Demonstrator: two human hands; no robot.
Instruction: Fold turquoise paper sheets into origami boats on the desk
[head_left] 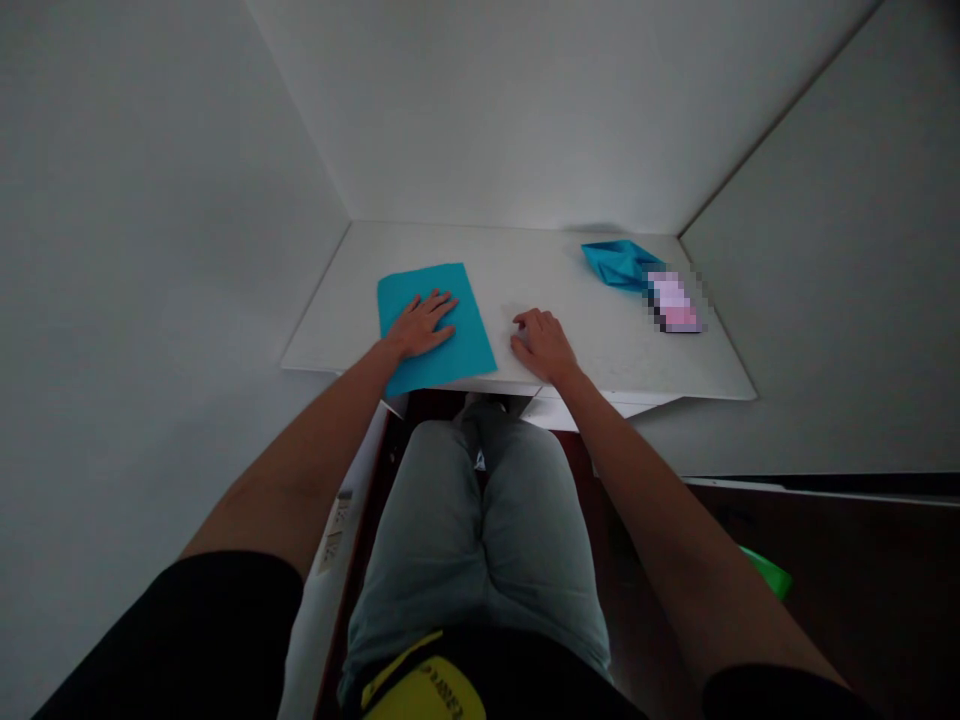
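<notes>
A flat sheet of blue paper lies on the white table, its near edge hanging a little over the front. My left hand rests flat on this sheet with the fingers spread. To the right of the sheet my right hand rests on the bare tabletop, fingers curled down loosely, and I see nothing in it. A folded blue paper shape sits at the far right of the table, away from both hands.
A blurred pinkish object lies just in front of the folded shape. White walls close the table in on the left, back and right. My knees are under the front edge. A green thing lies on the dark floor at the right.
</notes>
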